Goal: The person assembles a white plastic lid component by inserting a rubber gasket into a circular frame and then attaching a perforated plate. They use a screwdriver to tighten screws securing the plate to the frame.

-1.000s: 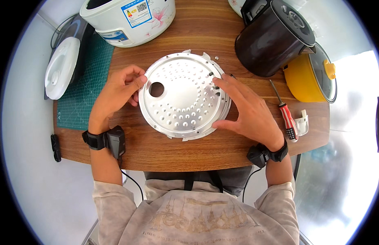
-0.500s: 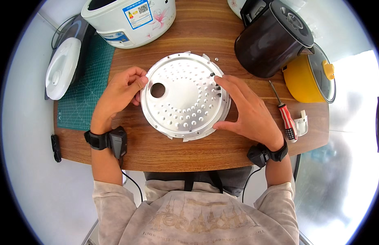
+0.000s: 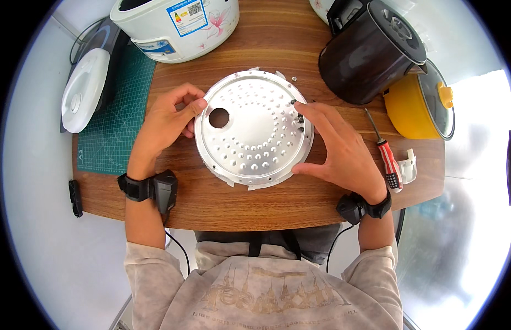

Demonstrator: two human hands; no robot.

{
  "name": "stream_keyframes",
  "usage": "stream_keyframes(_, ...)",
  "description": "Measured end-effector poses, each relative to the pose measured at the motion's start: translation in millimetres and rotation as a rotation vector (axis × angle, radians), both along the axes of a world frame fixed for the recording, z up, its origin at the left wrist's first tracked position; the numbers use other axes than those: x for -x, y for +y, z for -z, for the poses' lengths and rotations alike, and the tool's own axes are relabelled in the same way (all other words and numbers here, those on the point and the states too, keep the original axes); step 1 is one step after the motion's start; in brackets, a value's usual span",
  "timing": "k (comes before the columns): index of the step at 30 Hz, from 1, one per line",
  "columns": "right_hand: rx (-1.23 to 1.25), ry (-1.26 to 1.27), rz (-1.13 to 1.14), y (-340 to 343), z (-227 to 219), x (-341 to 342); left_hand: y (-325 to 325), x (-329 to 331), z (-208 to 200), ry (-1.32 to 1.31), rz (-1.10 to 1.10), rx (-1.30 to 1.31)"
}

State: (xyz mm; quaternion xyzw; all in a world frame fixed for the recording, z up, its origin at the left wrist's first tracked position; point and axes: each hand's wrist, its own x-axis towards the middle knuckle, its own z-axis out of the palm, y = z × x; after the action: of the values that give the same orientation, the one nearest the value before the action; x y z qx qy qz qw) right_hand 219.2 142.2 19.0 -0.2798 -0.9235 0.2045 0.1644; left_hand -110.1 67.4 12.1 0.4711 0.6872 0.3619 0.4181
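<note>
A round silver metal inner lid plate [image 3: 250, 126], dimpled and with one round hole near its left side, lies before me in the middle of the table. My left hand [image 3: 170, 118] pinches its upper left rim, thumb on top and the other fingers partly hidden at the edge. Across from it, my right hand [image 3: 338, 146] holds the right rim with thumb and index finger wide apart; its other fingertips are partly hidden. Small dark parts [image 3: 300, 119] sit on the plate beside the right index finger. A small screw or nut [image 3: 294, 78] lies just beyond the plate.
A white rice cooker body [image 3: 184, 33] stands at the back left, near a green cutting mat [image 3: 115, 132] and a white oval lid [image 3: 86, 91]. At right are a dark kettle [image 3: 365, 55], a yellow pot [image 3: 405, 107], a red-handled screwdriver [image 3: 389, 165] and a white plastic piece [image 3: 408, 166].
The plate has turned slightly clockwise and shifted a little to the right, its hole moving up and right. Both hands have moved slightly with it and keep their places at the rim.
</note>
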Motion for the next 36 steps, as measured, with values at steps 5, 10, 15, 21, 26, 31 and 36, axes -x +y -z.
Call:
stream_keyframes(5,0.007,-0.007,0.005,-0.3,0.6,0.9,1.1,-2.2,0.2,0.010,-0.013,-0.011)
stream_keyframes(10,0.025,-0.014,0.008,0.7,1.8,0.8,2.3,-1.5,2.5,0.065,-0.012,-0.006)
stream_keyframes(15,0.041,-0.034,0.012,-0.1,0.3,1.0,2.7,-1.0,4.0,0.093,-0.012,0.001)
stream_keyframes(21,0.028,-0.027,0.003,-0.2,0.9,1.1,2.8,-2.2,4.7,0.107,-0.022,-0.013)
stream_keyframes(26,0.042,-0.022,0.004,-1.0,0.9,1.5,3.2,-2.7,4.5,0.111,-0.039,0.007)
stream_keyframes(31,0.091,-0.012,0.009,-0.3,2.4,0.8,4.1,-3.4,5.5,0.093,-0.040,0.002)
stream_keyframes(36,0.075,0.001,-0.020,1.3,0.5,-0.2,4.2,0.2,8.3,0.070,-0.024,0.008)
